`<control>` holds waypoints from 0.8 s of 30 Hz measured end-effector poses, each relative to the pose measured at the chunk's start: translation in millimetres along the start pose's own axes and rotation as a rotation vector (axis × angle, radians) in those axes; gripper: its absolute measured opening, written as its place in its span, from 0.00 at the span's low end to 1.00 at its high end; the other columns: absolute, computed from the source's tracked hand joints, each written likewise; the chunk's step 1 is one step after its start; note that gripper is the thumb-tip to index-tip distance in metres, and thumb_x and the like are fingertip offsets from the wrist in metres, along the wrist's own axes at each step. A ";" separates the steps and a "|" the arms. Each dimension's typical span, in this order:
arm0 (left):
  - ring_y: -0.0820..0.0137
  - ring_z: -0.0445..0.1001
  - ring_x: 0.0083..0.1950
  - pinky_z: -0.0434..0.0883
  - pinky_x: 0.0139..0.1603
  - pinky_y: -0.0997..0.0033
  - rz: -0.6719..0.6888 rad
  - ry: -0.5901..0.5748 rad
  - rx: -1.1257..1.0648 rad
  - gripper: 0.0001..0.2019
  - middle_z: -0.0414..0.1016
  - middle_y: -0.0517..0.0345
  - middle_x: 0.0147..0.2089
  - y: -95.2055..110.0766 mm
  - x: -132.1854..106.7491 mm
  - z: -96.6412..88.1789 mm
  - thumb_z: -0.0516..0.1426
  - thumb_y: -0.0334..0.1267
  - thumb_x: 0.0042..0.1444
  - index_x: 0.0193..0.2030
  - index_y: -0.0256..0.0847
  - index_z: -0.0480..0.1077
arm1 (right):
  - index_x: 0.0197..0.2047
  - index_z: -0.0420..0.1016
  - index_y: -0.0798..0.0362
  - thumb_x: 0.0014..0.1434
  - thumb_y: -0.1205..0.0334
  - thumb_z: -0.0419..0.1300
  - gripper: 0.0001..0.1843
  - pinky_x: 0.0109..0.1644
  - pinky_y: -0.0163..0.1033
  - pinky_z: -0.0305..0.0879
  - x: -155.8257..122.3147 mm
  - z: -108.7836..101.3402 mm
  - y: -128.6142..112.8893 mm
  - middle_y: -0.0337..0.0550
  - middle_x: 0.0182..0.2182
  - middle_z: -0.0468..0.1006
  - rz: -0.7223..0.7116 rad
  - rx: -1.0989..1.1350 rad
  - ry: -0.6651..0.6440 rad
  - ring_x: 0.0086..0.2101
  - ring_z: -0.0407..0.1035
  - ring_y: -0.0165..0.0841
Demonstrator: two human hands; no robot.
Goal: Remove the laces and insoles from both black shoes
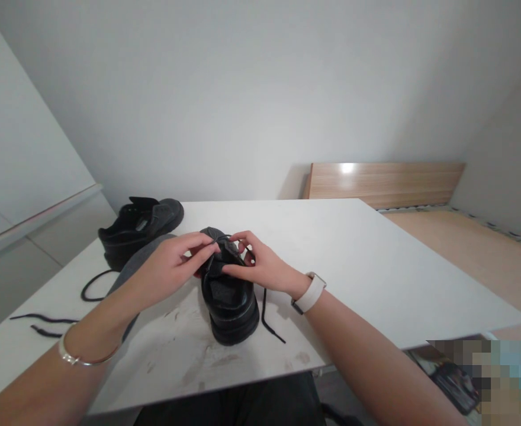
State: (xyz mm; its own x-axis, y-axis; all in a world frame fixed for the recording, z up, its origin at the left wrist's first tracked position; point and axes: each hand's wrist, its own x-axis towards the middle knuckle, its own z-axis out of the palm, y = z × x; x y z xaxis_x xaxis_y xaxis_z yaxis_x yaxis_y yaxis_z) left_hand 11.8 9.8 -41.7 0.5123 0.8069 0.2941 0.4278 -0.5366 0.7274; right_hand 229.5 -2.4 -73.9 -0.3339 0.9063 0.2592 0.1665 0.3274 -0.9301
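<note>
Since the camera sits up on the head, the nearest bits are the wrists: a thin metal bangle [83,357] on the left, a watch [310,293] with a smooth pale strap on the right. Both forearms come in over the near edge of the white table [376,266], which is matte and has brownish smudges [189,361] in front.

Just past the smudges sits the black shoe [230,302], heel towards the wearer and sole flat, so I'd guess it's parked that way to keep the lacing side up and easy to get at. It looks like stiff, slightly shiny leather with a chunky rubbery sole. The left hand [176,260] and right hand [263,266] meet over its top, each pinching the thin black lace [269,313] between thumb and fingertips, right thumb pressing on the tongue. One end dangles down the shoe's side onto the table.

Further left lies a loose lace [92,288], curled, beside something grey [138,260] I can't identify. Behind that is a second shoe [141,228], same make, tongue flopped open. Way back, a wooden board [385,183] leans on the plain wall.
</note>
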 end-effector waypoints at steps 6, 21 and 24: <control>0.71 0.69 0.34 0.66 0.30 0.77 0.114 0.071 0.132 0.16 0.72 0.57 0.33 3.3 1.7 4.9 0.54 0.48 0.65 0.36 0.40 0.75 | 0.45 0.68 0.52 0.45 0.72 0.56 0.21 0.31 0.35 0.54 0.9 17.5 5.6 0.29 0.25 0.59 0.000 -0.119 0.256 0.26 0.57 0.29; 0.79 0.56 0.19 0.55 0.18 0.80 0.221 0.011 -0.752 0.09 0.63 0.61 0.22 7.7 -11.5 -32.8 0.61 0.42 0.63 0.45 0.43 0.80 | 0.42 0.68 0.53 0.42 0.71 0.52 0.21 0.32 0.37 0.56 -1.4 2.5 7.3 0.32 0.26 0.59 -0.074 -0.220 0.385 0.27 0.58 0.31; 0.71 0.66 0.25 0.65 0.25 0.72 0.362 -0.184 -0.558 0.19 0.70 0.52 0.26 6.4 -9.6 -33.9 0.55 0.51 0.66 0.33 0.41 0.81 | 0.45 0.69 0.53 0.47 0.71 0.53 0.20 0.32 0.37 0.58 -3.1 -0.1 5.1 0.34 0.28 0.61 -0.180 -0.248 0.307 0.28 0.59 0.31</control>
State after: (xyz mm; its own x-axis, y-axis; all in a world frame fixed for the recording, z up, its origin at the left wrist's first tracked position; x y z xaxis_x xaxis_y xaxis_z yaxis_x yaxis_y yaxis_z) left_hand -15.6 7.0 -18.8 0.6896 0.5194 0.5047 -0.2161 -0.5176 0.8279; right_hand 231.5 -3.5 -79.4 -0.0929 0.8539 0.5120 0.3608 0.5082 -0.7820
